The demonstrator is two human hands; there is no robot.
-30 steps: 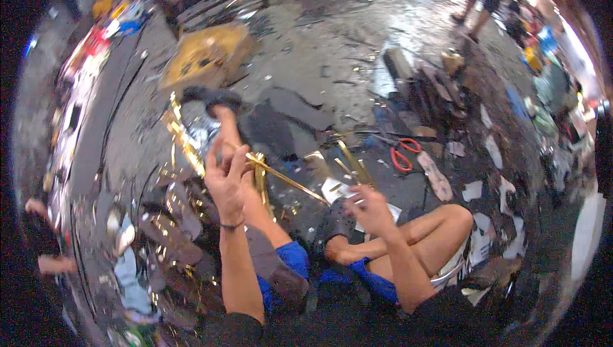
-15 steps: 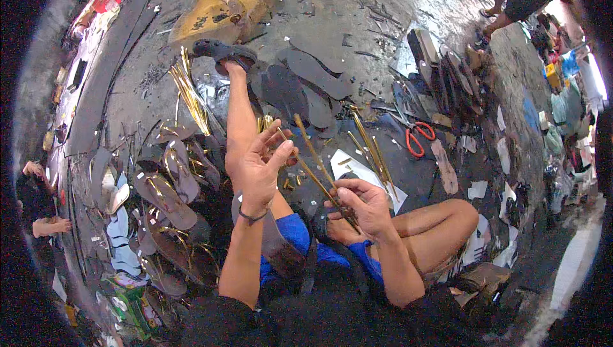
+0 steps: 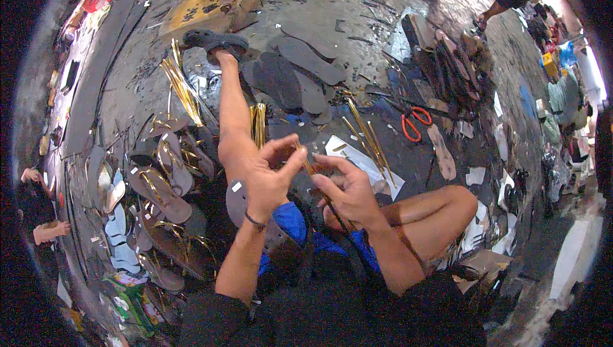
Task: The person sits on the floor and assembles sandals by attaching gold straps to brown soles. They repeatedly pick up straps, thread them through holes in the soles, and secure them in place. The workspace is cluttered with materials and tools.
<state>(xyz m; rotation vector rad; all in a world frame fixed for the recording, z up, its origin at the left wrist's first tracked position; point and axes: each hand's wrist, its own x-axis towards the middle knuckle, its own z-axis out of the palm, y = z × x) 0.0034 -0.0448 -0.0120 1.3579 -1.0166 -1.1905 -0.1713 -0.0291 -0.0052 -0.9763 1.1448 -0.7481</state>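
A thin gold-brown strap (image 3: 308, 165) runs between my two hands over my lap, its darker end trailing below. My left hand (image 3: 271, 178) pinches its upper end between thumb and forefinger. Just right of it, my right hand (image 3: 350, 192) closes on the strap lower down, thumb against fingers. A grey sandal sole (image 3: 237, 203) with a small white tag rests by my left forearm. Beyond my hands, several gold straps (image 3: 367, 133) lie partly over a white sheet (image 3: 345, 150). Another bundle of gold straps (image 3: 258, 125) lies beside my shin.
Finished-looking sandals (image 3: 159, 194) crowd the left. Dark soles (image 3: 281, 82) lie ahead, near scissors with red handles (image 3: 415, 123). Stacked soles (image 3: 447, 60) stand farther right. A yellowish block (image 3: 211, 5) lies beyond my foot. Another person's legs (image 3: 491, 12) show at top right, another person's hand (image 3: 52, 232) at far left.
My hands have come closer together, the right one rising toward the left. My left fingers have closed into a pinch on the strap. Another person's leg now shows at top right.
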